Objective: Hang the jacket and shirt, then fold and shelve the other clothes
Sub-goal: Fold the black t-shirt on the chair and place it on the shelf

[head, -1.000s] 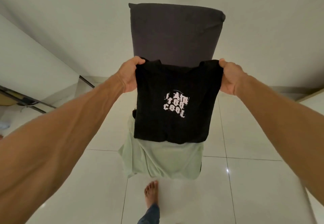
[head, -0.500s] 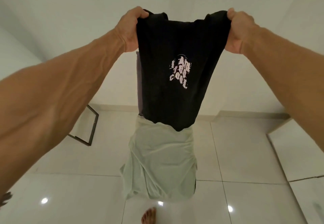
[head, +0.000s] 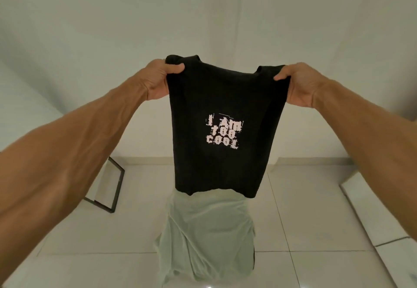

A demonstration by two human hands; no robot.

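- Black tee (head: 222,129): held up in mid-air at arm's length, print facing the wearer, long axis vertical, hem hanging free just above the pale cloth (head: 206,240).
- Left hand (head: 161,81): clenched on the tee's left shoulder corner.
- Right hand (head: 297,84): clenched on the right shoulder corner; level with the left, neither plainly nearer.
- Top edge: stretched fairly taut between the hands, sleeves apparently tucked behind.
- Pale cloth: draped over a support directly below the tee; support itself hidden.
- Floor (head: 304,208): glossy tile, open on both sides of the cloth.
- Black frame (head: 108,188): leaning low at left, well apart from the tee.
- Judged step: folding; lowering straight down looked unobstructed.
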